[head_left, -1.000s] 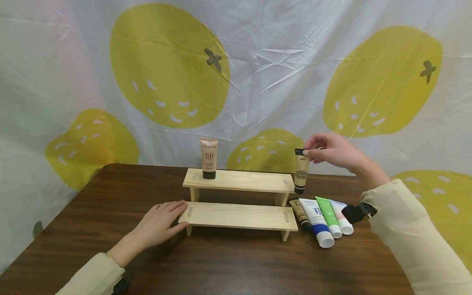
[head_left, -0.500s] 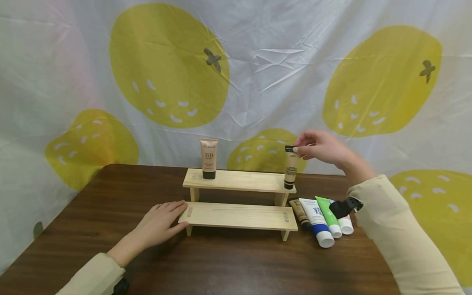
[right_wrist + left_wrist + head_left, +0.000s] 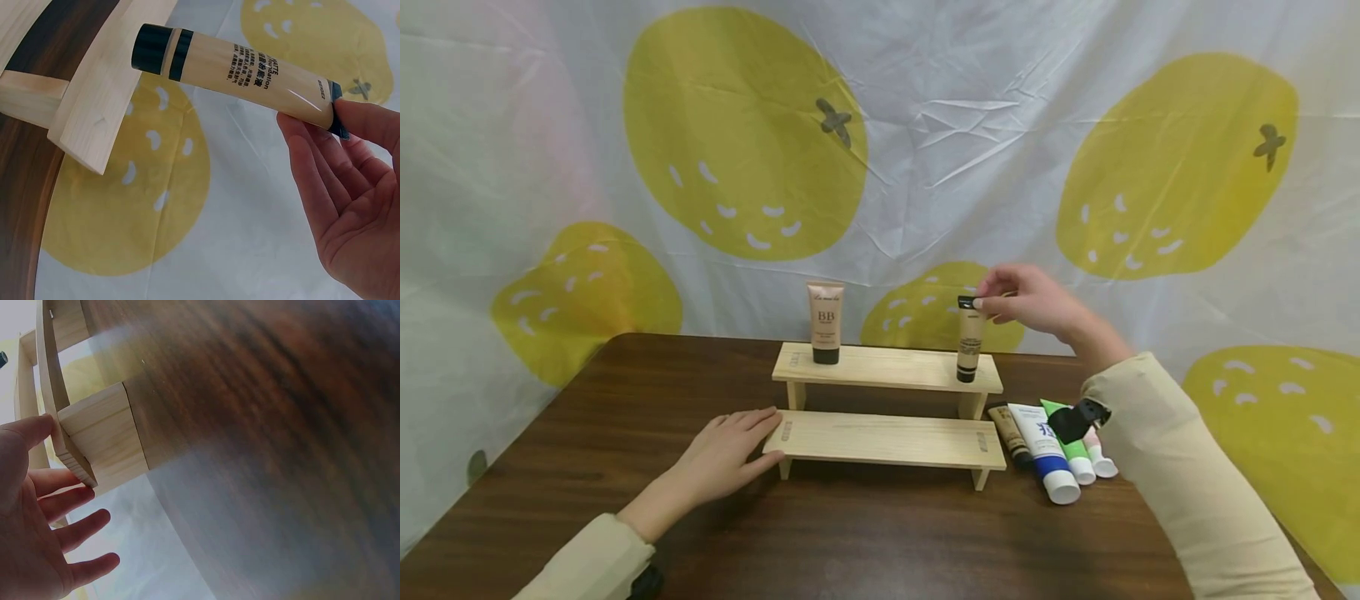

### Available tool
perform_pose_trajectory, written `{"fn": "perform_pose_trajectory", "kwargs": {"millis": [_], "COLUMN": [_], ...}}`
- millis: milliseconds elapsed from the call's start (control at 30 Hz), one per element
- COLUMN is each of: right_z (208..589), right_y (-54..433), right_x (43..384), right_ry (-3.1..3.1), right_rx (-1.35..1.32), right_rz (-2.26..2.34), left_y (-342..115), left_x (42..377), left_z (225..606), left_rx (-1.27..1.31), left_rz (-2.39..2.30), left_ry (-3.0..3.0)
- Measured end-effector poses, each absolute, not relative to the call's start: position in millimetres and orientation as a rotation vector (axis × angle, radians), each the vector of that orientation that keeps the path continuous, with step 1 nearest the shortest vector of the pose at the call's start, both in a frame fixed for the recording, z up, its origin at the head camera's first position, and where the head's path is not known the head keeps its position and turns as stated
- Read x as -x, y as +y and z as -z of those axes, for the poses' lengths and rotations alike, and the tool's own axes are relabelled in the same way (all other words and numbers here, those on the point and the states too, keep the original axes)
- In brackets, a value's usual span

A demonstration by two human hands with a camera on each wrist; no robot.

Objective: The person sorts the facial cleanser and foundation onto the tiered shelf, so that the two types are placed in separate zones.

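My right hand (image 3: 1028, 302) pinches the black crimped end of a beige foundation tube (image 3: 970, 340) between thumb and fingers. The tube hangs upright, black cap (image 3: 153, 49) down, close over the right part of the back wooden shelf (image 3: 887, 367). In the right wrist view its printed side shows. A pinkish BB cream tube (image 3: 826, 321) stands on its cap near that shelf's left end. My left hand (image 3: 722, 454) rests at the left end of the front wooden shelf (image 3: 883, 439). The left wrist view shows its thumb and fingertips touching the board's end, other fingers spread.
Right of the shelves several tubes lie side by side on the dark wooden table (image 3: 850, 533): a gold-and-black tube (image 3: 1011, 435), a white tube with a blue band (image 3: 1045, 446), a green tube (image 3: 1078, 458) and a pinkish-white one. A lemon-print curtain (image 3: 925, 167) hangs behind.
My right hand has carried the foundation tube leftward, from beside the back shelf's right end to over its right part. The left hand stays where it was.
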State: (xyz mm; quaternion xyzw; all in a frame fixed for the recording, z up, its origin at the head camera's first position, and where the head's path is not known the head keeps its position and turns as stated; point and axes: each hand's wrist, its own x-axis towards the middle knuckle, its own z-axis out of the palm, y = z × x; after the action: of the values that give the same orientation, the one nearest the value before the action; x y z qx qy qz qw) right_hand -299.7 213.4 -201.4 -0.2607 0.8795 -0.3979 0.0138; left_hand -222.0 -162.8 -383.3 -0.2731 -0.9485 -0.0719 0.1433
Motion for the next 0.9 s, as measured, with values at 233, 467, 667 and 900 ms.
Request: {"fn": "perform_pose_trajectory", "kwargs": {"millis": [233, 467, 667, 900], "right_z": [203.7, 200.4, 200.1, 202.7], "right_y": [203.9, 190.9, 179.6, 170.2], "right_x": [303.3, 303.4, 307.4, 311.1], "right_ry": [2.728, 2.730, 2.728, 2.717], "right_rx": [0.823, 0.782, 0.747, 0.726], "right_rz": [1.250, 1.267, 1.310, 1.352], "left_y": [-162.4, -162.5, -162.2, -162.9], "left_x": [221.6, 220.7, 220.9, 221.5], "left_z": [382.0, 381.0, 381.4, 382.9], "left_rx": [0.792, 0.793, 0.794, 0.797], "left_rz": [0.205, 0.209, 0.214, 0.207], "left_ry": [-2.737, -2.736, -2.732, -2.734]}}
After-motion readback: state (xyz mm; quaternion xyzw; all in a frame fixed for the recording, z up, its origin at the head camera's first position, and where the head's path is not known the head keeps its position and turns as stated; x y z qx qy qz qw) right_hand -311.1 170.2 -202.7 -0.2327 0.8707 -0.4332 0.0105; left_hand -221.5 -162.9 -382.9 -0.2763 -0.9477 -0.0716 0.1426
